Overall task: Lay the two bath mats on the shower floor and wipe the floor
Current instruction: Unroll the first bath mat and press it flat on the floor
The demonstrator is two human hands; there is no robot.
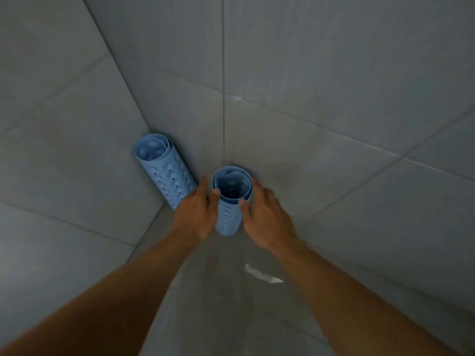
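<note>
A pale-blue, perforated rubber bath mat rolled into a tube [228, 217] stands upright in the shower corner, directly between the two hands. The left hand [195, 214] clasps its left side, thumb on the rim. The right hand [267, 219] clasps its right side, thumb on the front and fingers curled round the back (both bare forearms reach in from below). A second pale-blue rolled bath mat [167, 173] leans against the grey tiled wall [64, 163], just beside the left hand's fingers and apart from the first roll. Both rolls stand on the grey tiled shower floor [205, 291], where a small white glint [262, 274] shows near the right forearm.
</note>
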